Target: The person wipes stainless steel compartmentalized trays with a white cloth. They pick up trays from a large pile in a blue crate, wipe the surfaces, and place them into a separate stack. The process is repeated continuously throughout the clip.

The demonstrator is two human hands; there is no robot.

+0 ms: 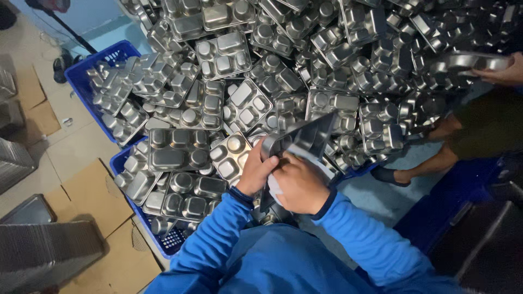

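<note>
A dull grey stamped-steel compartment tray (305, 136) stands tilted on edge just above the two hands, its far corner raised over the heap. The left hand (256, 171) is closed around the tray's near-left edge, fingers curled over the rim. The right hand (298, 182) sits just beside it, knuckles up and curled into a loose fist, pressing a pale grey-white cloth (313, 158) flat against the tray's face; the cloth shows above and below the fist. Both wrists emerge from bright blue sleeves (359, 234) with dark ribbed cuffs. Behind the tray spreads a large heap of identical metal trays (229, 54), each pressed with round and rectangular wells, their surfaces matte with soft highlights, lying upside down and at all angles, overlapping one another. The heap spills over blue plastic crates (117, 54) with perforated lattice walls; one crate's corner shows near the left elbow. Flattened brown cardboard sheets (92, 196) lie on the pale floor to the left, next to a neat stack of flat grey metal trays (46, 253). At the upper right, another person's hand (504, 73) touches a tray on the heap, and their bare foot in a dark sandal (395, 175) rests on the blue floor.
</note>
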